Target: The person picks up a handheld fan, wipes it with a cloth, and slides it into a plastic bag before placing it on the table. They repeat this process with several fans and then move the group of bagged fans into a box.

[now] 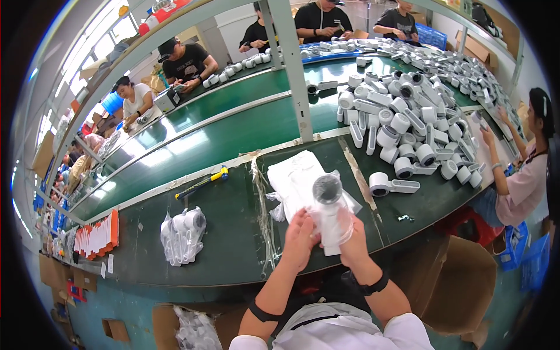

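Note:
Between my two hands is a white handheld device with a round, dark grille-like head, in a clear plastic bag. My left hand has its fingers closed on the bag at the left side of the handle. From the right, my right hand grips the device and bag, its fingers partly hidden by the film. Under and behind them lies a stack of white plastic bags on the dark green table. To the left, several bagged devices lie side by side.
A big heap of white devices fills the right, one single device nearer. A yellow-and-black hammer and orange-and-white cartons lie left. A metal post rises ahead; cardboard boxes stand below. Co-workers sit around the green conveyor.

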`<state>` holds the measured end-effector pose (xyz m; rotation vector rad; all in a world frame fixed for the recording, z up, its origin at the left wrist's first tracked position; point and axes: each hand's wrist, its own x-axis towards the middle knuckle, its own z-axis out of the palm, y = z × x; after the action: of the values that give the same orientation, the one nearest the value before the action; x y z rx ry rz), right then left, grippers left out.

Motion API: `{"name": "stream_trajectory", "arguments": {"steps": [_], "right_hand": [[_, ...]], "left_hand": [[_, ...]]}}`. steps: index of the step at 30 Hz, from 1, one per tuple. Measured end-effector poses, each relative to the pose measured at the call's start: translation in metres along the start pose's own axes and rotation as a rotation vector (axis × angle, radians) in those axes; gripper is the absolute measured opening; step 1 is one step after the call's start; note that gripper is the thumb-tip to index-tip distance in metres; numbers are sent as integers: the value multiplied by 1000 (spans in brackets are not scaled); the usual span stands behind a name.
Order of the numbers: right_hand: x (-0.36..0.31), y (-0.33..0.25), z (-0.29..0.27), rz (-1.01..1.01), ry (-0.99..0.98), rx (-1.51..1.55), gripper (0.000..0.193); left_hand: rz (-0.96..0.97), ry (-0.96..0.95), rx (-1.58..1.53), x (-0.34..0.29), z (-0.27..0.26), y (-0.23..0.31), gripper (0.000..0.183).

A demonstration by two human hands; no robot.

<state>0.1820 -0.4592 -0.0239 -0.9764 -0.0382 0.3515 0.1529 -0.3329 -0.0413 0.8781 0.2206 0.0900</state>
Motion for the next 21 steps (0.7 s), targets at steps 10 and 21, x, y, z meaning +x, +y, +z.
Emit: {"name": "stream_trajectory", "arguments": {"steps": [10, 21], "right_hand": [[11, 15, 3, -815, 213, -1110, 16], [-9, 27, 25, -871, 113, -1085, 19]], "left_hand": [[-150, 35, -121, -18, -2, 32, 52], [100, 369, 116, -16, -24, 34, 46]]}}
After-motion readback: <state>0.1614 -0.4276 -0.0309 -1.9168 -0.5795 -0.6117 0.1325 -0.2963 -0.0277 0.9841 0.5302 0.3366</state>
